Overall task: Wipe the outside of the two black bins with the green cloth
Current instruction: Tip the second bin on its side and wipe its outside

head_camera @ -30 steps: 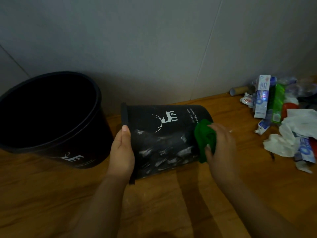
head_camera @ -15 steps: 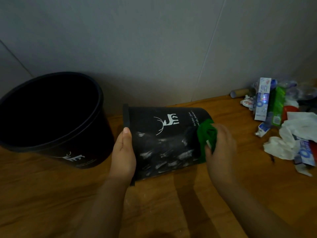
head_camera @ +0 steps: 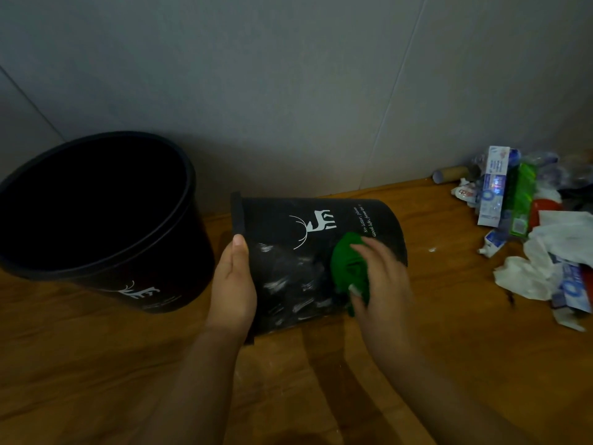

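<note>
Cloth (head_camera: pixel 348 268) moved left from base edge onto side of tipped bin (head_camera: pixel 308 252). R hand (head_camera: pixel 382 284) fingers clenched on cloth. L hand (head_camera: pixel 234 284) grips rim. 2nd bin (head_camera: pixel 106 252) upright, left, on floor (head_camera: pixel 96 364). White smears on wall.

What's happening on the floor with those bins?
A person is cleaning a black bin lying on its side. The left hand steadies its rim end while the right hand rubs a green cloth over its smeared wall. A second black bin stands upright to the left, and litter lies to the right.
</note>
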Action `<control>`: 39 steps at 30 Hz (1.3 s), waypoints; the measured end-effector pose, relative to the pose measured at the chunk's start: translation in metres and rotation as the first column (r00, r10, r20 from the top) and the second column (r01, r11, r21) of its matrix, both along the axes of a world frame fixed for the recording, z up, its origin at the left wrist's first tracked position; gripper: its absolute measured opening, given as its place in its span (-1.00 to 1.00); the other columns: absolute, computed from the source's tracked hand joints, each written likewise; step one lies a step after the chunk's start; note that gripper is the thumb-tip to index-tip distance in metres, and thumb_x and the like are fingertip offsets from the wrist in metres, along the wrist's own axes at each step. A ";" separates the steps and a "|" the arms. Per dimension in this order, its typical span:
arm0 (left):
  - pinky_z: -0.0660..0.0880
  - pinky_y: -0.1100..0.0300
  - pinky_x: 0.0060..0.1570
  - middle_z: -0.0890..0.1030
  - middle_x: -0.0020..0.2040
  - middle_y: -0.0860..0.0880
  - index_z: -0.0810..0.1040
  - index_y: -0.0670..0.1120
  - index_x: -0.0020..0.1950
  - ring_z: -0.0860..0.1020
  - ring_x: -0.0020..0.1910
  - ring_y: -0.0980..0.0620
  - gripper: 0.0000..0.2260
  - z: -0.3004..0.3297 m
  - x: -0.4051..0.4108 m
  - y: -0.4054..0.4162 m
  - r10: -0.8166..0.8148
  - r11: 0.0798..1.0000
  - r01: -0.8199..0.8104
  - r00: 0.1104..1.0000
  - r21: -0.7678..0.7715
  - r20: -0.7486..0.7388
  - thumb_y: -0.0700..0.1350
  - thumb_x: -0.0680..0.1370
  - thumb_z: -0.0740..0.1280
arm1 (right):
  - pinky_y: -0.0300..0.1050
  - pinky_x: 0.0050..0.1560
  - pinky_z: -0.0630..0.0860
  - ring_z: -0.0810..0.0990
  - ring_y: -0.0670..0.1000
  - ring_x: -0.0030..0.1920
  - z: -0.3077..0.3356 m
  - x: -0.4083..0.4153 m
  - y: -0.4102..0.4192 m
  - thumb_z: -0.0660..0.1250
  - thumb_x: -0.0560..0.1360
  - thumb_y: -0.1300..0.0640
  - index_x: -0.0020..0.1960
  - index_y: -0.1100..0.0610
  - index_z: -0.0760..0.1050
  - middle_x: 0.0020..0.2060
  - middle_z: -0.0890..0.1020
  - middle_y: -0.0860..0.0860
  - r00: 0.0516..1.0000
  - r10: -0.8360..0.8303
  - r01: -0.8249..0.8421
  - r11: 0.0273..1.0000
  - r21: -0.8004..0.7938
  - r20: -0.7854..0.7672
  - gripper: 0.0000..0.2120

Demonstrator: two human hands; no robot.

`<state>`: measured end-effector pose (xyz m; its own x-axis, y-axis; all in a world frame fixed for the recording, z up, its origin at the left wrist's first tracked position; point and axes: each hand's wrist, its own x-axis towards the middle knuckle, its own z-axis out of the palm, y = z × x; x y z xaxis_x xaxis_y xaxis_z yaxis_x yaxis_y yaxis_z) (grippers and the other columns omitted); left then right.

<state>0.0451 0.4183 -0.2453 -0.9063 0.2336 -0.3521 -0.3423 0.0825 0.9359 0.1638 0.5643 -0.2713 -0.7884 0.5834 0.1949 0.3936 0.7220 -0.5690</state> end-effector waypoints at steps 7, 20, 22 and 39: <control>0.49 0.20 0.06 0.64 0.12 0.03 0.54 0.02 0.28 0.59 0.14 0.07 -0.59 -0.002 -0.002 -0.001 -0.016 1.000 0.016 1.000 -0.005 -0.018 0.18 0.68 0.02 | 0.00 0.38 0.36 0.31 0.03 0.40 0.006 -0.011 0.031 0.36 0.45 0.22 0.43 0.03 0.31 0.39 0.37 -0.05 0.991 -0.134 0.134 0.991 -0.025 0.020 -0.42; 0.48 0.24 0.02 0.64 0.12 0.02 0.54 0.00 0.29 0.59 0.13 0.09 -0.58 -0.002 -0.001 -0.002 -0.030 0.999 0.030 0.999 -0.016 -0.040 0.17 0.68 0.01 | 0.00 0.36 0.38 0.32 0.02 0.39 0.016 -0.015 0.023 0.35 0.46 0.22 0.43 0.03 0.30 0.38 0.38 -0.05 0.987 -0.156 0.158 0.986 -0.052 0.036 -0.43; 0.48 0.21 0.06 0.64 0.13 0.02 0.53 0.01 0.29 0.58 0.14 0.08 -0.58 -0.003 -0.001 -0.002 -0.026 1.000 0.025 0.999 -0.012 -0.032 0.17 0.68 0.01 | 0.01 0.36 0.38 0.30 0.02 0.39 0.016 -0.015 0.012 0.36 0.45 0.21 0.44 0.01 0.30 0.40 0.35 -0.06 0.986 -0.160 0.161 0.987 -0.023 0.050 -0.41; 0.53 0.13 0.08 0.67 0.09 0.00 0.55 0.03 0.26 0.62 0.10 0.04 -0.60 -0.006 -0.003 -0.001 -0.012 1.000 0.012 1.000 0.000 -0.014 0.19 0.68 0.03 | -0.12 0.34 0.27 0.27 -0.04 0.39 0.020 -0.019 -0.024 0.48 0.35 0.21 0.40 -0.07 0.35 0.40 0.32 -0.15 0.957 0.275 -0.283 0.954 0.094 0.094 -0.33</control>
